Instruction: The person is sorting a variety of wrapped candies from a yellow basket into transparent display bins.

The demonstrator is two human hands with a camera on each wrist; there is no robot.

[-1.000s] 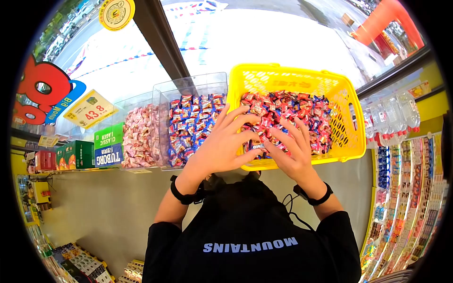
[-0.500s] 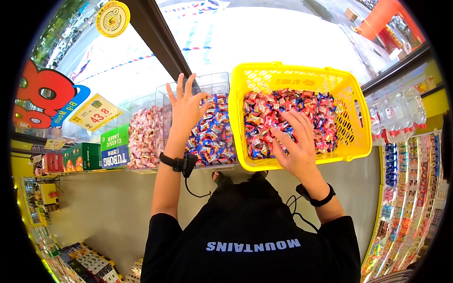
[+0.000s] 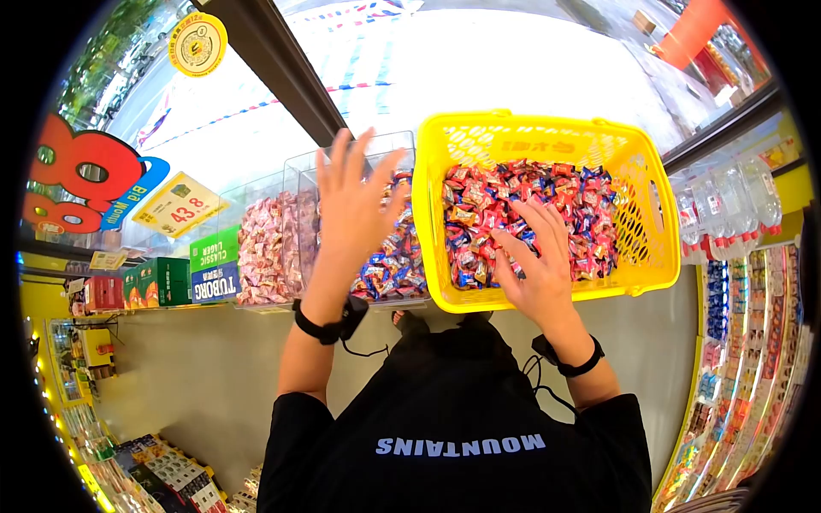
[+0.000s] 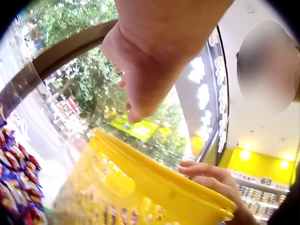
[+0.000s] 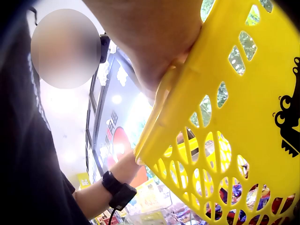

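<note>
A yellow basket (image 3: 654,256) holds a heap of red and blue wrapped candies (image 3: 479,201). Over its near rim reaches my right hand (image 3: 539,265), fingers extended above the candies and holding none that show. To the left stands a clear plastic bin (image 3: 395,141) of blue and red wrapped candies (image 3: 389,274). Slightly blurred, my left hand (image 3: 352,205) is raised above this bin with its fingers spread and nothing in them. In the left wrist view, the basket (image 4: 154,173) stands below the left hand (image 4: 145,70).
Left of the bin, another clear bin holds pink wrapped candies (image 3: 269,248). Further along are a Tuborg box (image 3: 212,265), green boxes (image 3: 162,282) and a price card (image 3: 181,205). Clear bottles (image 3: 723,205) stand right of the basket. A window post (image 3: 282,68) rises behind the bins.
My left hand has gone from the basket's left side to above the clear bin, then slightly right. The right hand has drawn back a little from the left hand's former spot and stays over the basket.
</note>
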